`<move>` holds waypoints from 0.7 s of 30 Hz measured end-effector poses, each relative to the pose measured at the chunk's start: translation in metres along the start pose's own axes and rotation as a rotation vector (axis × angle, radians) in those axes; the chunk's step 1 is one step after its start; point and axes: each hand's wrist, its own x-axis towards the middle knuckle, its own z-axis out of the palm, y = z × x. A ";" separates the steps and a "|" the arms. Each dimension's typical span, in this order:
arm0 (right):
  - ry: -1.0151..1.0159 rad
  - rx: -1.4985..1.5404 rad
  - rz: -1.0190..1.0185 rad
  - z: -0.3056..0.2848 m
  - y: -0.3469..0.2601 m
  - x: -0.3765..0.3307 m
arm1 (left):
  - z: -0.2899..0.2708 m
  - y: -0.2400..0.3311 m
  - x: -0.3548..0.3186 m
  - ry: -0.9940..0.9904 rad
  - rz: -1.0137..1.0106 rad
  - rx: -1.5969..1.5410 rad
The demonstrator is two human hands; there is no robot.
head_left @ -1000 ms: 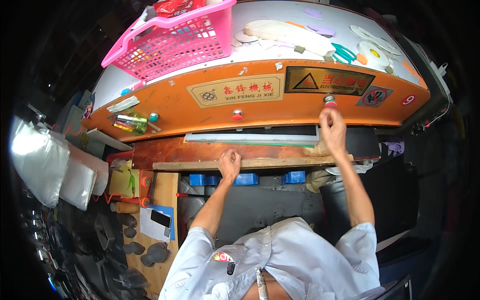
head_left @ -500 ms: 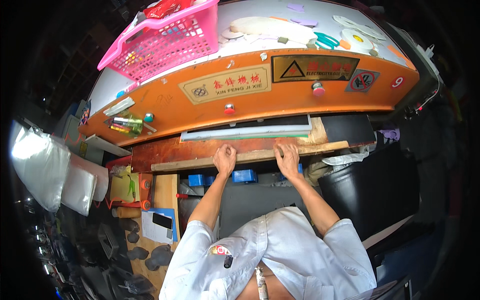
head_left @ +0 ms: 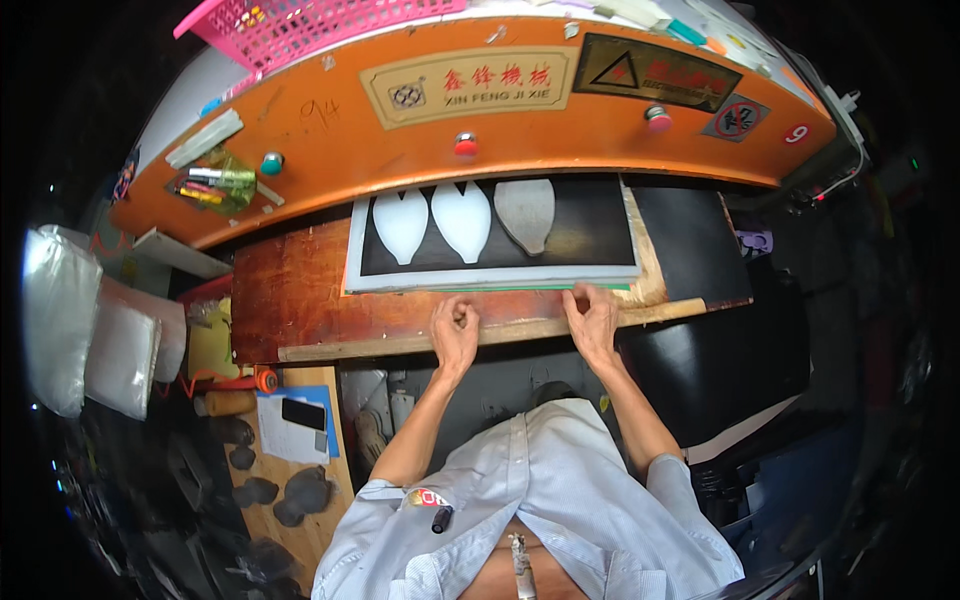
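Observation:
A reddish-brown wooden board sticks out toward me from under an orange machine panel. On it lies a white-edged black sheet bearing two white petal-shaped pieces and one grey piece of like shape. My left hand rests over the board's front wooden strip, fingers curled toward the thumb with nothing visible in them. My right hand lies over the strip too, its bent fingers apart and their tips close to the sheet's near edge. The pieces' far ends are hidden under the panel.
A pink basket stands on the machine top. Red and green push buttons line the panel. Clear plastic bags hang at left; below them, a phone lies on papers. A black surface is at right.
The board and sheet now reach farther out from under the panel, bringing the petal-shaped pieces into view. My hands sit farther behind the front strip, nearer the sheet's edge. My view has shifted.

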 end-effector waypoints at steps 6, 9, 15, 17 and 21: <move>-0.113 -0.350 -0.193 0.048 -0.068 0.054 | 0.028 0.038 -0.002 -0.053 0.021 -0.556; -0.131 -0.376 -0.096 0.060 -0.071 0.045 | 0.037 0.036 -0.021 -0.055 -0.092 -0.451; -0.272 0.288 -0.031 -0.016 -0.039 0.020 | 0.024 0.019 -0.089 -0.075 -0.011 -0.309; -0.420 0.809 0.369 -0.050 -0.026 0.016 | 0.017 0.019 -0.104 -0.095 0.004 -0.298; -0.192 0.454 0.141 -0.077 -0.006 0.001 | 0.012 0.022 -0.113 -0.056 0.002 -0.313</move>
